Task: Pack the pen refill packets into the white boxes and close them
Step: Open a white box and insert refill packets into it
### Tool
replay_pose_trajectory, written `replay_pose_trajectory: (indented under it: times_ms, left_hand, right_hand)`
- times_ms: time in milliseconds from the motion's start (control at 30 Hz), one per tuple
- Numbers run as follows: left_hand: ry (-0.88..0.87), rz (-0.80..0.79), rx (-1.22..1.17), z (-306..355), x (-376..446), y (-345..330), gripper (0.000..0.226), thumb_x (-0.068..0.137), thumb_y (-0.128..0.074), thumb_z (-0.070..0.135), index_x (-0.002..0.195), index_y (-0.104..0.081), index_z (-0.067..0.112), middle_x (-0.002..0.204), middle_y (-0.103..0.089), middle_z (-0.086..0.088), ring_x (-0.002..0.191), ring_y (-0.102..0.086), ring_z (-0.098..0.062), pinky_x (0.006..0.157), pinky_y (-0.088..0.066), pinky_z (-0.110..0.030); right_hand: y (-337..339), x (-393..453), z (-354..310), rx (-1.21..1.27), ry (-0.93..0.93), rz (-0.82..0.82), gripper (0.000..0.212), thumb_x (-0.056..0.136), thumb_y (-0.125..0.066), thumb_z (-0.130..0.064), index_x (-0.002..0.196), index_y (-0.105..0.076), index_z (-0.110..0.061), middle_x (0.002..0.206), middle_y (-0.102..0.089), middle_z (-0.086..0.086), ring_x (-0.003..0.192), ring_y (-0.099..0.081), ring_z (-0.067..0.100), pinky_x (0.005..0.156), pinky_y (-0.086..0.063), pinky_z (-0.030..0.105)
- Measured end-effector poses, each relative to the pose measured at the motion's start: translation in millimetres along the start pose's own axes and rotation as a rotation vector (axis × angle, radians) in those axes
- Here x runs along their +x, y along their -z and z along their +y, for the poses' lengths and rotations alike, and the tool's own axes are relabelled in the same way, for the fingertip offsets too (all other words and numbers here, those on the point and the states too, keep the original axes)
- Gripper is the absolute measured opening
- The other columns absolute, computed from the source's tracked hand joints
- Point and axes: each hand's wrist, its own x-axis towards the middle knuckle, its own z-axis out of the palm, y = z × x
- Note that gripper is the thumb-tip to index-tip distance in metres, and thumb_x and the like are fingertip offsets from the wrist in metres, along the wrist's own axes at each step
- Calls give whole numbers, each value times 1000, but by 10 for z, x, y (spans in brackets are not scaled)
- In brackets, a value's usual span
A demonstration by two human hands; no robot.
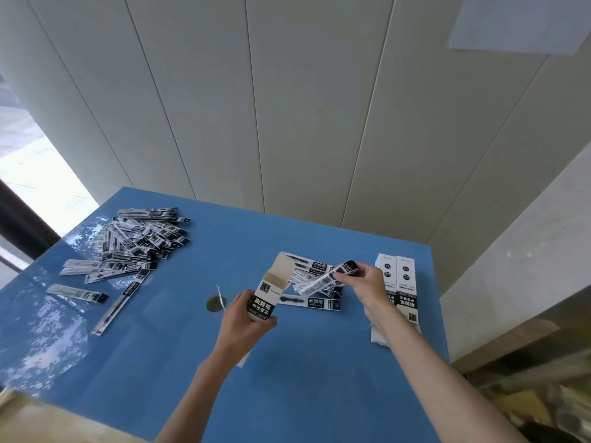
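Observation:
My left hand (244, 321) grips a white box (270, 294) with black lettering, held tilted above the blue table (319, 362), its top flap open. My right hand (364, 286) pinches a small bunch of pen refill packets (326, 278) by their black end, the other end pointing toward the open box mouth. A few more packets (311, 302) lie flat on the table under and between both hands. A large loose pile of refill packets (137, 243) covers the table's far left.
Two closed white boxes (399, 282) lie side by side at the table's right edge, partly behind my right forearm. A round hole with a white tie (216, 302) sits in the table centre. A panelled wall stands behind the table; a cardboard edge shows at bottom left.

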Motion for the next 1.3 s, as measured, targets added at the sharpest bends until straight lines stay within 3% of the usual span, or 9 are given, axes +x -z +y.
replay_pose_trajectory:
  times_ms: [200,333,467,633,700,833,1000,1100,1300]
  left_hand:
    - [-14,-20,17,42,-7,-41,32,66,-83,21,88,-59,25,90,-62,1,79,-61,-18,68,-49,-31]
    - [-6,-41,13,63,-17,-55,33,65,-82,22,90,-60,25,91,-62,1,80,-61,-18,69,-50,-32]
    - [-4,-53,12,75,-33,-64,35,61,-79,30,91,-60,27,89,-64,2,79,-62,-18,70,-51,-34]
    - [17,-82,6,98,-71,-78,35,69,-82,20,95,-59,26,81,-67,4,68,-58,-13,63,-49,-28]
    - [20,-85,20,102,-85,-79,34,71,-82,19,94,-58,25,78,-66,5,64,-56,-11,61,-48,-27]
    - [25,-88,62,120,-121,-93,33,70,-82,21,90,-56,27,77,-66,5,62,-55,-10,59,-47,-27]
    - [20,-86,89,126,-137,-125,36,67,-81,28,91,-55,29,77,-66,9,66,-59,-13,63,-53,-36]
    - [-5,-75,115,180,-168,-162,37,68,-81,26,93,-54,31,78,-66,11,69,-61,-11,63,-52,-34]
    - [-57,-45,21,280,-238,-265,38,67,-81,23,93,-54,31,79,-66,8,68,-60,-13,61,-53,-40]
  right_hand:
    - [20,4,-88,65,-3,-19,10,83,-78,-5,85,-73,-14,79,-76,0,74,-70,15,70,-55,24]
    - [51,-32,-116,47,41,26,10,83,-78,-5,88,-73,-12,88,-77,8,82,-72,20,81,-59,33]
    - [44,-95,-193,-18,103,18,16,79,-80,1,83,-75,-14,84,-77,3,86,-72,20,79,-58,28]
    - [62,-108,-227,26,72,97,8,85,-78,-13,84,-72,-8,83,-76,8,87,-72,30,87,-59,48]
    - [69,-116,-241,42,72,109,11,88,-75,-16,86,-72,-6,79,-73,8,85,-71,32,83,-61,49]
    - [82,-200,-389,93,131,110,5,95,-66,-16,96,-69,-12,84,-69,6,83,-70,20,72,-63,40]
    - [90,-262,-633,217,168,125,11,96,-63,-9,101,-65,1,92,-73,22,84,-73,34,60,-61,35]
    - [46,-317,-768,232,206,133,7,96,-63,-8,95,-65,-2,84,-73,16,76,-73,29,57,-59,33]
    - [-101,-389,-755,-4,309,212,18,88,-67,-34,81,-62,-18,76,-70,14,72,-70,38,61,-60,57]
